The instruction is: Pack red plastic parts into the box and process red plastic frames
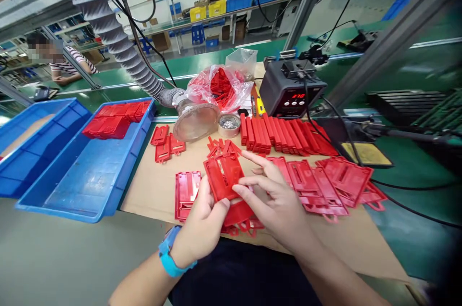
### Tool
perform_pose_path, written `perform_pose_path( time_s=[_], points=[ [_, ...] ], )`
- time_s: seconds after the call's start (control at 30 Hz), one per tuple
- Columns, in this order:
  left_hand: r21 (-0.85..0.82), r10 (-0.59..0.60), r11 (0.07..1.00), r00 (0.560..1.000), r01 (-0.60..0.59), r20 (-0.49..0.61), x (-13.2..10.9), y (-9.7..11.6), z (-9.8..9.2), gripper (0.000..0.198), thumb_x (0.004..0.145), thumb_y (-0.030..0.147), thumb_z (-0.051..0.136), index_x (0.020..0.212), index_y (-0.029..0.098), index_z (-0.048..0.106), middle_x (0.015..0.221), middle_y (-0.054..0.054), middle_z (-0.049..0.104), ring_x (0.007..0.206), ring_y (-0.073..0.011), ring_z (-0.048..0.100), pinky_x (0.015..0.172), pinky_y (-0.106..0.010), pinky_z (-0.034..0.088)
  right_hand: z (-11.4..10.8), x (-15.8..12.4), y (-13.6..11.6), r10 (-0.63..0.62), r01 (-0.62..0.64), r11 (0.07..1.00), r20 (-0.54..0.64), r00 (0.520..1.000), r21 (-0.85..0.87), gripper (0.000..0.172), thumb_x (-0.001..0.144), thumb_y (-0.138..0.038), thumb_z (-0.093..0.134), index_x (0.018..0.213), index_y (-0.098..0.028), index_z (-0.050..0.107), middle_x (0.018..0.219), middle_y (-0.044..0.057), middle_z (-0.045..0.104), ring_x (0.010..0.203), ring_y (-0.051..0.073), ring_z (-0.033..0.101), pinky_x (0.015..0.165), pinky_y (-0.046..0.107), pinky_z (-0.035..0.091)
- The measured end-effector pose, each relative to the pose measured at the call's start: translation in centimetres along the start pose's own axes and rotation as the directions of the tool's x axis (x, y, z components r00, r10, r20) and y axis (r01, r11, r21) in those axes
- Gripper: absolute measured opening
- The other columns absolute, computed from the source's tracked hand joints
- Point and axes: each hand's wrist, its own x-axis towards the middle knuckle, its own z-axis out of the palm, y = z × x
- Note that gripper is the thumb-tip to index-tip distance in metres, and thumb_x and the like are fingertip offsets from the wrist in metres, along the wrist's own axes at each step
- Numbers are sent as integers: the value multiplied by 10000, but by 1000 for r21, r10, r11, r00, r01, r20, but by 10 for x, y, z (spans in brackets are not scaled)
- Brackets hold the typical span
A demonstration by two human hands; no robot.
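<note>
A flat red plastic case part [223,174] with a slot down its middle is held up in front of me. My left hand [202,224] grips it along the lower left, thumb on its near edge. On the right side, the thumb and fingers of my right hand [276,200] touch its lower right corner, with the index finger stretched out past it. Beneath both hands lie more red parts [240,214], partly covered. Just left of the held part is another red panel [186,190]. Small red strips [220,146] lie behind it.
Red panels [306,181] and a row of red pieces [281,133] lie at right. Behind are a round tin [229,124], a fume hose [126,46], a bag of red parts [220,84] and a soldering station [292,87]. Blue bins [83,171] stand left. A person [68,60] sits far left.
</note>
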Motion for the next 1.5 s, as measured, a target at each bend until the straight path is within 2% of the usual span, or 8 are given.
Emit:
perform_pose_path(
  time_s=[0.4,0.7,0.9,1.0,1.1,1.17,1.33,1.5],
  points=[
    [74,55,996,998,-54,-9,-1,-1,-2,461,885,216,447,1327,252,320,1363,-41,444,1264,-214,400,1092,-366,288,7,1,-1,-10,9,1000,20,1000,17,110,811,-302,576,738,-223,600,1239,83,510,1089,251,518,924,440,415],
    [160,67,985,997,-63,-22,-1,1,-2,467,895,227,433,1341,250,296,1356,-43,448,1292,-217,361,1097,-376,286,8,2,-6,-69,67,996,-31,997,-55,103,818,-294,571,751,-219,592,1211,92,520,1030,240,549,880,426,451],
    [271,123,958,989,-98,-77,-4,1,1,444,905,257,425,1336,248,317,1344,-56,458,1273,-213,387,1087,-369,300,14,-2,-2,-132,129,990,-45,990,-65,52,803,-254,590,825,-225,553,1221,97,503,1151,267,479,953,461,408],
    [315,198,937,972,-150,-124,-3,1,4,415,904,272,432,1310,232,354,1309,-68,486,1217,-215,449,1058,-380,336,19,-3,-4,24,-10,987,-83,996,163,339,780,-270,624,1074,-244,458,1233,114,502,1156,256,484,954,476,421],
    [380,265,902,957,-203,-117,0,2,4,337,893,268,463,1228,227,445,1250,-54,527,1160,-201,490,1017,-354,378,18,0,-12,243,-257,838,94,966,480,648,801,-288,602,1327,-270,224,1041,83,614,943,221,618,813,420,529],
    [406,275,888,957,-214,-97,2,2,2,303,887,269,478,1186,227,484,1224,-49,544,1131,-195,508,991,-338,399,13,4,-17,283,-361,721,224,933,591,706,807,-296,593,1364,-292,159,970,51,641,850,207,645,766,395,550],
    [393,254,896,965,-209,-64,3,4,-2,339,889,267,473,1227,233,465,1220,-44,542,1127,-190,510,974,-322,417,4,13,-20,263,-457,681,391,882,572,465,818,-337,563,1248,-259,404,1066,64,617,913,203,624,766,353,540],
    [437,225,882,973,-179,-56,1,5,-1,332,880,266,494,1210,246,467,1166,-24,570,1056,-170,553,922,-290,454,9,19,-16,242,-264,877,106,965,401,93,812,-278,553,873,-211,576,869,19,615,798,150,599,705,266,507]
  ],
)
